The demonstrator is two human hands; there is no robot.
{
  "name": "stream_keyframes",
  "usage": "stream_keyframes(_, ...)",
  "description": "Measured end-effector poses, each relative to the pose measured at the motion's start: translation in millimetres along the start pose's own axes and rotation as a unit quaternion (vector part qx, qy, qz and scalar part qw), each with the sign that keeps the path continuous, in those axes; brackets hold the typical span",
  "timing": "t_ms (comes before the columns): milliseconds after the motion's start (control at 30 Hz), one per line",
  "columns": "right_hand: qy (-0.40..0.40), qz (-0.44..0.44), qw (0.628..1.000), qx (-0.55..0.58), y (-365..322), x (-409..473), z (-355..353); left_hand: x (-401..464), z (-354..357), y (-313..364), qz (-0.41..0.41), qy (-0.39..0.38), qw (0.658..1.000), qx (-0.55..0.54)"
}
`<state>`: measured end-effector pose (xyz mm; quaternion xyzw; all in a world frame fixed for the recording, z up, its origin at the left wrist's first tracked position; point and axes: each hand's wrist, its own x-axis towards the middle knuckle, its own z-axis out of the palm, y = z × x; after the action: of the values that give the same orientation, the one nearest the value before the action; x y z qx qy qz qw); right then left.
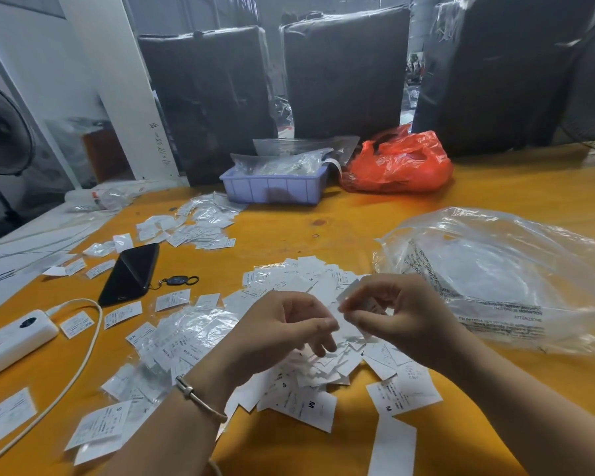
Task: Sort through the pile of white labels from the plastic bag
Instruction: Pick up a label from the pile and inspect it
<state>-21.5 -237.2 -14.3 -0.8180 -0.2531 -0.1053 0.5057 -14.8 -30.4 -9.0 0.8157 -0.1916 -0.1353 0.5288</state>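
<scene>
1. A pile of white labels (310,379) lies heaped on the orange tabletop (323,231) directly before the person; the slips are small rectangles printed in black, several showing a bold "M" or "S" size mark, overlapping at every angle.

2. The right hand (402,317) pinches a few labels between thumb and fingertips just above the pile, while the left hand (282,324), a thin bracelet (200,398) on its wrist, has its fingers curled toward the same small bunch; whether it actually grips a label cannot be made out.

3. The large clear plastic bag (495,280), crumpled and printed with warning text, rests just right of the pile, its edge near the right hand.

4. Left of the pile, small clear sleeves holding labels (186,328) overlap its edge, and single labels are strewn toward the tabletop's near-left edge.

5. A black phone (131,273) with a key fob (177,280) lies beyond them, beside a white power strip (12,341) whose cable (83,359) loops along the left side.

6. Farther back, a second scatter of sleeves (193,225) sits before a lavender tray (275,188) stuffed with clear bags, with a red plastic bag (399,163) beside it.

7. Bare orange surface shows between the pile and the tray, and along the far right; dark wrapped bales (344,70) stand behind the tabletop's far edge.
</scene>
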Motion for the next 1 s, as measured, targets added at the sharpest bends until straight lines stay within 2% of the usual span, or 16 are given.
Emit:
stream_keyframes(100, -0.002, 0.046, 0.991, 0.129, 0.7, 1.0, -4.9, -1.4, -2.5, 0.7, -0.004, -0.006, 0.999, -0.035)
stream_keyframes(167, 0.021, 0.067, 0.979, 0.193, 2.3, 1.8, -5.5, -1.1, -3.2, -0.1, -0.010, 0.024, 0.997, -0.077)
stream_keyframes(333, 0.113, 0.071, 0.959, 0.251, 1.5, 3.1, -6.5, 1.8, -3.5, -2.7, -0.016, 0.127, 0.982, -0.142)
stream_keyframes(500, 0.173, 0.020, 0.940, 0.292, -5.2, 2.1, -8.1, 2.1, -2.9, -2.9, 0.013, 0.105, 0.976, -0.192)
stream_keyframes(767, 0.212, -0.061, 0.957, 0.189, -21.9, -6.6, -2.2, 2.0, 0.3, -1.2, 0.027, 0.095, 0.979, -0.180)
stream_keyframes(1000, 0.232, -0.114, 0.966, 0.019, -28.6, -9.9, 6.2, 2.0, 0.9, 0.6, 0.022, 0.104, 0.980, -0.169)
